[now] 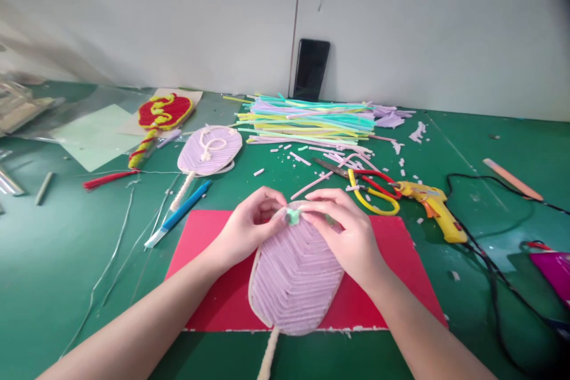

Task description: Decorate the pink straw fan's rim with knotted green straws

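Note:
A lilac fan-shaped piece (294,279), covered in slanting rows of fuzzy strips, lies on a red sheet (392,273), its cream wrapped handle (269,353) toward me. At its far end is a small mint-green fuzzy piece (293,217). My left hand (256,222) pinches this green piece from the left, thumb and fingertips together. From the right, my right hand (341,228) also has its fingertips closed on it. Part of the fan's top edge is hidden by my fingers.
Beyond lie scissors (374,190), a yellow glue gun (434,208) with a black cord, and a pile of pastel pipe cleaners (307,122). To the left are a blue pen-like tool (182,214), another lilac fan (209,148) and a red-yellow fan (164,113). A phone (312,69) leans on the wall.

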Demonstrator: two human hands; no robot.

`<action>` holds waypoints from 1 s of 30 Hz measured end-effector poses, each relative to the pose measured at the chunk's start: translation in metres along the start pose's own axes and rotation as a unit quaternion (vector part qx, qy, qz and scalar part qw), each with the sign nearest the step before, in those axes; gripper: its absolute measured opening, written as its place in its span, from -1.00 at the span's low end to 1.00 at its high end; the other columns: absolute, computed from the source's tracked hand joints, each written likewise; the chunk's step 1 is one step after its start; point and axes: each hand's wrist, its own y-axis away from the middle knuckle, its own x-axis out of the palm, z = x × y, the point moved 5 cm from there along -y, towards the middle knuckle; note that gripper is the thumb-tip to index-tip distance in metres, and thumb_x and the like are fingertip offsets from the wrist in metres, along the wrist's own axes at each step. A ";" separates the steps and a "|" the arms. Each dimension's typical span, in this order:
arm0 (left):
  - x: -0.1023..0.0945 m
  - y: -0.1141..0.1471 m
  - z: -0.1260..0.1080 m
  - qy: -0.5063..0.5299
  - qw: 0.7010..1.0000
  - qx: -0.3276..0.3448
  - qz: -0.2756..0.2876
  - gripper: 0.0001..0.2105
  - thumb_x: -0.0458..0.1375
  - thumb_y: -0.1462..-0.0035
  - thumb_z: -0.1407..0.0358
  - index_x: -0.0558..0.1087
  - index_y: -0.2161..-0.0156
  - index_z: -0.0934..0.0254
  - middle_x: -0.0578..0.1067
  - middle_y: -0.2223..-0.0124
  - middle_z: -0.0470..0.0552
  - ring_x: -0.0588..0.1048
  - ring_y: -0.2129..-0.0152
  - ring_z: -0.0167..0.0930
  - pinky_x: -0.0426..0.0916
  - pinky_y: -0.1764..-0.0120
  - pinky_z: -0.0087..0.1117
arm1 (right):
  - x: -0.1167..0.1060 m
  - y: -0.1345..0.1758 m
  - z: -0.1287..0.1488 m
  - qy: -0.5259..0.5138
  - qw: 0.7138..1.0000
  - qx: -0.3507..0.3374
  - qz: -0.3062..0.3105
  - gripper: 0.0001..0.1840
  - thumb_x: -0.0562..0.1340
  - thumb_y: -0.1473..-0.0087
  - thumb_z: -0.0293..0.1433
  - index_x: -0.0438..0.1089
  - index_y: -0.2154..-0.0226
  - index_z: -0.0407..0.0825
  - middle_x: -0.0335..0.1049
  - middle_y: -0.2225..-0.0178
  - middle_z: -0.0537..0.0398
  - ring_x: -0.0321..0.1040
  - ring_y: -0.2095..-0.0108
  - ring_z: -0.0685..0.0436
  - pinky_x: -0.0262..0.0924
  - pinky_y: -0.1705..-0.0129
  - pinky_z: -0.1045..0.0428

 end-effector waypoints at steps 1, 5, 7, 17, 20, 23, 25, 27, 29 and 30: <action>0.000 0.000 0.000 0.006 1.000 -0.002 0.004 -0.80 0.19 -0.05 0.27 0.30 0.26 0.30 0.46 0.31 -0.03 0.45 0.36 -0.48 0.29 0.33 -0.53 | 0.001 0.000 0.000 -0.003 1.000 -0.003 0.006 -0.82 0.19 -0.10 -0.46 0.46 0.27 0.10 0.37 0.22 0.07 0.34 0.15 -0.09 0.31 0.11 -0.07; 0.001 -0.001 0.000 0.016 1.000 -0.005 0.011 -0.82 0.17 -0.08 0.28 0.30 0.26 0.30 0.46 0.30 -0.03 0.45 0.34 -0.49 0.29 0.32 -0.54 | 0.003 0.002 0.001 -0.013 1.000 -0.012 0.024 -0.82 0.21 -0.09 -0.44 0.45 0.23 0.09 0.36 0.20 0.06 0.34 0.13 -0.09 0.29 0.05 -0.09; 0.000 -0.001 0.000 0.014 1.000 -0.005 0.011 -0.83 0.16 -0.09 0.27 0.31 0.26 0.30 0.46 0.29 -0.03 0.45 0.34 -0.49 0.29 0.31 -0.53 | 0.003 0.002 0.001 -0.014 0.999 -0.013 0.033 -0.80 0.24 -0.06 -0.41 0.44 0.21 0.10 0.36 0.18 0.05 0.33 0.11 -0.11 0.29 0.04 -0.10; -0.001 -0.001 0.002 -0.026 1.000 -0.006 -0.002 -0.81 0.17 -0.07 0.24 0.33 0.27 0.31 0.48 0.31 -0.02 0.47 0.37 -0.47 0.31 0.35 -0.53 | 0.004 0.001 0.003 -0.034 0.999 -0.018 0.032 -0.83 0.23 -0.06 -0.46 0.47 0.26 0.05 0.38 0.22 0.04 0.36 0.15 -0.10 0.33 0.11 -0.06; -0.001 -0.001 0.002 -0.022 1.000 -0.005 -0.002 -0.82 0.18 -0.07 0.26 0.33 0.27 0.31 0.48 0.32 -0.03 0.46 0.38 -0.50 0.31 0.35 -0.56 | 0.005 0.001 0.002 -0.044 0.998 -0.014 0.033 -0.83 0.22 -0.07 -0.48 0.47 0.26 0.04 0.38 0.22 0.03 0.35 0.15 -0.09 0.34 0.11 -0.05; -0.001 -0.001 0.003 -0.015 1.000 -0.006 -0.001 -0.83 0.18 -0.06 0.28 0.33 0.27 0.32 0.47 0.33 -0.05 0.45 0.39 -0.53 0.30 0.34 -0.58 | 0.006 0.002 0.000 -0.053 0.998 -0.010 0.034 -0.83 0.23 -0.06 -0.49 0.48 0.27 0.03 0.38 0.22 0.03 0.35 0.15 -0.09 0.34 0.11 -0.04; -0.002 -0.001 0.003 -0.015 1.000 -0.007 -0.001 -0.83 0.19 -0.06 0.29 0.34 0.27 0.32 0.47 0.34 -0.06 0.44 0.40 -0.54 0.30 0.34 -0.58 | 0.007 0.003 -0.001 -0.059 0.998 -0.004 0.035 -0.83 0.23 -0.06 -0.49 0.48 0.27 0.03 0.37 0.22 0.03 0.35 0.15 -0.09 0.34 0.10 -0.03; -0.002 -0.001 0.003 -0.014 1.000 -0.008 -0.004 -0.83 0.19 -0.06 0.29 0.34 0.27 0.32 0.47 0.34 -0.06 0.44 0.40 -0.54 0.30 0.35 -0.58 | 0.007 0.003 -0.002 -0.064 0.997 0.002 0.037 -0.83 0.23 -0.06 -0.49 0.49 0.28 0.03 0.37 0.21 0.03 0.35 0.14 -0.09 0.34 0.10 -0.03; -0.002 -0.001 0.003 -0.011 1.000 -0.010 -0.005 -0.83 0.19 -0.06 0.29 0.34 0.27 0.32 0.47 0.33 -0.05 0.44 0.40 -0.53 0.30 0.35 -0.58 | 0.007 0.003 -0.002 -0.068 0.997 0.006 0.038 -0.82 0.23 -0.06 -0.49 0.49 0.28 0.04 0.36 0.21 0.03 0.35 0.14 -0.09 0.34 0.11 -0.03; -0.002 -0.001 0.003 -0.009 1.000 -0.010 -0.003 -0.83 0.19 -0.06 0.28 0.34 0.27 0.32 0.47 0.33 -0.05 0.44 0.39 -0.53 0.30 0.35 -0.58 | 0.007 0.003 -0.002 -0.068 0.997 0.007 0.038 -0.82 0.23 -0.06 -0.49 0.49 0.28 0.04 0.36 0.20 0.04 0.35 0.14 -0.09 0.34 0.11 -0.03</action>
